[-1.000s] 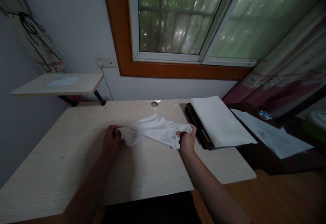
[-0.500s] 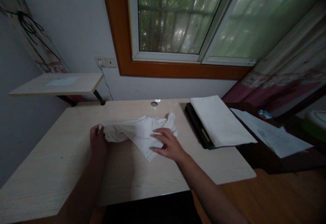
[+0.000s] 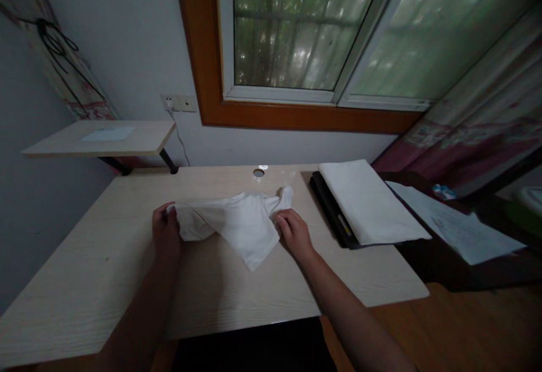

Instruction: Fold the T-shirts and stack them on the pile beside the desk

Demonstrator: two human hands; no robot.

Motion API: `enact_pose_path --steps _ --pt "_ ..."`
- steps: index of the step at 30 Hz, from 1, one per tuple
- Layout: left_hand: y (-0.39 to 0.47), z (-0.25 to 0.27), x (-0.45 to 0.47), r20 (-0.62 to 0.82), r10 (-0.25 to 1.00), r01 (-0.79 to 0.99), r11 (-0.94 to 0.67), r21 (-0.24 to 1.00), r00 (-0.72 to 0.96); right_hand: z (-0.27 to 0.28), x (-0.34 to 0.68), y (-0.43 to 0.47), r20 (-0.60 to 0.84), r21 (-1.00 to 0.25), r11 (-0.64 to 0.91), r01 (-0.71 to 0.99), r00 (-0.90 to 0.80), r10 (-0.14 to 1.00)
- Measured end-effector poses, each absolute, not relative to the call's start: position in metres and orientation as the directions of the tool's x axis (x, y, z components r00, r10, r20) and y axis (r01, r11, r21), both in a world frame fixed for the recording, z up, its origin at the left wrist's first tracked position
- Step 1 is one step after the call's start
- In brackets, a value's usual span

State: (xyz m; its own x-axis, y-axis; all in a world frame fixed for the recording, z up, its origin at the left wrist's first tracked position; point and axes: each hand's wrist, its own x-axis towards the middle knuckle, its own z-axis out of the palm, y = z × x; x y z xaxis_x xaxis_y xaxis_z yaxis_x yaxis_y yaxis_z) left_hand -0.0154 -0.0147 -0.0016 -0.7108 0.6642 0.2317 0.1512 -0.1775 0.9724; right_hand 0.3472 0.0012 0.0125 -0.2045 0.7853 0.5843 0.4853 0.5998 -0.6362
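A small white garment [image 3: 249, 225], seemingly a shirt, lies partly spread and creased on the pale wooden desk [image 3: 254, 298]. At its left end, my left hand [image 3: 166, 228] pinches the edge of the cloth between thumb and fingers. My right hand [image 3: 295, 231] is at the garment's right side with its fingers curled closed on the cloth there. One corner of the fabric points toward the desk's front edge. A short piece of cloth sticks up just beyond my right hand.
To the right lies a dark flat stack topped by a white sheet [image 3: 372, 202]. Printed paper [image 3: 453, 225] rests on a dark surface farther right. A raised shelf [image 3: 148, 140] stands at the back left, near a wall socket [image 3: 178, 103] with a cable. A cable hole [image 3: 258, 173] is near the back edge.
My right hand has moved from over the middle of the garment to its right side, and its fingers have closed on the cloth. My left hand keeps its pinch.
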Motion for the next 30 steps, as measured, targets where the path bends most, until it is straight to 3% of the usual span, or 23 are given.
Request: enact_pose_path --steps 4,8,15,18,21,23,25,27,30 --pt "-0.016 0.003 -0.013 0.231 0.683 0.177 -0.149 0.973 -0.693 0.016 0.341 -0.007 0.612 -0.51 0.754 0.415 -0.441 0.656" --pt "-0.015 0.001 -0.013 0.221 0.69 0.174 -0.138 0.975 -0.689 0.017 0.33 -0.014 0.523 -0.357 0.87 0.339 -0.7 0.487" --pt "-0.013 -0.004 -0.016 0.209 0.706 0.128 -0.166 0.978 -0.677 0.009 0.326 -0.01 0.418 -0.275 0.849 0.451 -0.74 0.528" --pt "-0.014 -0.003 -0.016 0.193 0.724 0.112 -0.159 0.981 -0.662 0.005 0.327 -0.009 0.452 -0.332 0.827 0.454 -0.693 0.562" --pt "-0.014 -0.003 -0.016 0.203 0.718 0.13 -0.156 0.979 -0.666 0.001 0.332 -0.006 0.516 -0.536 0.717 0.446 -0.5 0.696" --pt "-0.014 -0.003 -0.015 0.205 0.716 0.126 -0.163 0.979 -0.667 -0.001 0.337 0.0 0.493 -0.733 0.539 0.416 -0.223 0.841" --pt "-0.014 -0.002 -0.014 0.211 0.722 0.121 -0.176 0.977 -0.659 -0.002 0.344 0.007 0.38 -0.896 0.343 0.282 0.085 0.921" --pt "-0.014 -0.001 -0.013 0.227 0.724 0.124 -0.193 0.973 -0.651 -0.001 0.351 0.015 0.265 -0.964 0.248 0.094 0.31 0.913" --pt "-0.015 0.003 -0.01 0.285 0.712 0.165 -0.235 0.958 -0.641 0.002 0.358 0.022 0.161 -0.97 0.23 -0.081 0.495 0.854"
